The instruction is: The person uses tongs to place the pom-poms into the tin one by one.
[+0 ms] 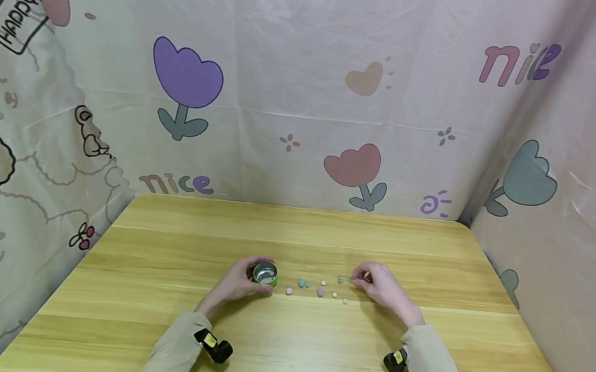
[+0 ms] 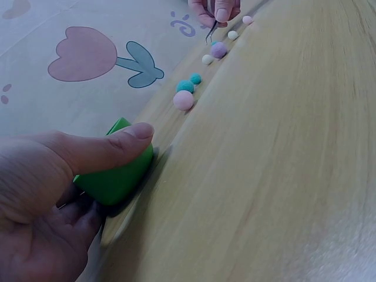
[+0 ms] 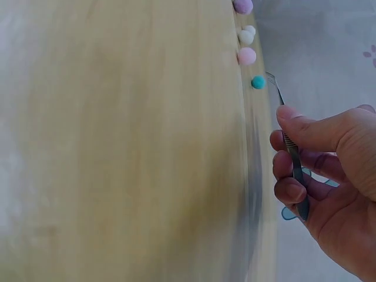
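Note:
My left hand [image 1: 238, 280] grips a small round green tin [image 2: 114, 181] by its sides, thumb on one side and fingers on the other. The tin stands on the table, and its silvery inside shows from above in the head view. Between the thumb and fingers of my right hand [image 1: 384, 285] is a pair of slim metal tweezers [image 3: 292, 147] with a bent tip. That tip is close to a teal pompom [image 3: 258, 82]; whether they touch I cannot tell. More pompoms lie between the hands, among them a pink one [image 2: 183, 100] and a purple one [image 1: 320, 292].
Several small pompoms in teal, pink, purple and cream are scattered in a loose row on the wooden table [image 1: 281, 342]. A patterned cloth [image 1: 288, 76] hangs behind the table's back edge and along both sides. Each wrist wears a small black camera [image 1: 215, 347].

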### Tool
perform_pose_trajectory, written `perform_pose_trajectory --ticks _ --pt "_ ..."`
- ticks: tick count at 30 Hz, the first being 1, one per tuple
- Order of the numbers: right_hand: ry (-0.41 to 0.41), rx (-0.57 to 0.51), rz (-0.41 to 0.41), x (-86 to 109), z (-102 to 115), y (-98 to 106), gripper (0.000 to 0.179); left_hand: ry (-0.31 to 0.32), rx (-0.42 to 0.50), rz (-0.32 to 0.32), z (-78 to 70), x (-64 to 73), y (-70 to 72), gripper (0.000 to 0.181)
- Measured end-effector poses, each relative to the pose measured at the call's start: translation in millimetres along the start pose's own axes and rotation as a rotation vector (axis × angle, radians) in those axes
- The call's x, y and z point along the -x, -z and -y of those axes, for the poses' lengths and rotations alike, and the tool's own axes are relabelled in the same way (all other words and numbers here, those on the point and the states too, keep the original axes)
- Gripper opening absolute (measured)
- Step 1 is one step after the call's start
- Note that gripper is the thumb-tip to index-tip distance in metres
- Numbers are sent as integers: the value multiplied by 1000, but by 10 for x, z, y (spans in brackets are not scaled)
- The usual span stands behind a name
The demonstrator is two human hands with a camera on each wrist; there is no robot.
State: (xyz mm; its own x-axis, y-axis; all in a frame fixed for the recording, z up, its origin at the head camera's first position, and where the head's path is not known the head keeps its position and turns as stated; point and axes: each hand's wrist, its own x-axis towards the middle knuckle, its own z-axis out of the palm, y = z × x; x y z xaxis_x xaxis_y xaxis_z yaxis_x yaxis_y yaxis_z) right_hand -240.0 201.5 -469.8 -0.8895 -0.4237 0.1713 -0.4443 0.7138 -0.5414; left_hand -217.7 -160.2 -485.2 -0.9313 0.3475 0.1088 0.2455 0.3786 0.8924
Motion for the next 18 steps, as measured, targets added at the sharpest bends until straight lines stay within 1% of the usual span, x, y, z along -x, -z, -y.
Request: perform_pose_trajectory --ticks 5,9,18 --pt "1 1 17 9 -27 6 4 -10 0 2 15 -4 -1 66" --pt "-3 0 30 16 -36 5 5 -4 -8 0 16 -5 0 66" --pt "-5 6 30 9 -49 -29 3 -3 -6 1 -10 7 6 66"
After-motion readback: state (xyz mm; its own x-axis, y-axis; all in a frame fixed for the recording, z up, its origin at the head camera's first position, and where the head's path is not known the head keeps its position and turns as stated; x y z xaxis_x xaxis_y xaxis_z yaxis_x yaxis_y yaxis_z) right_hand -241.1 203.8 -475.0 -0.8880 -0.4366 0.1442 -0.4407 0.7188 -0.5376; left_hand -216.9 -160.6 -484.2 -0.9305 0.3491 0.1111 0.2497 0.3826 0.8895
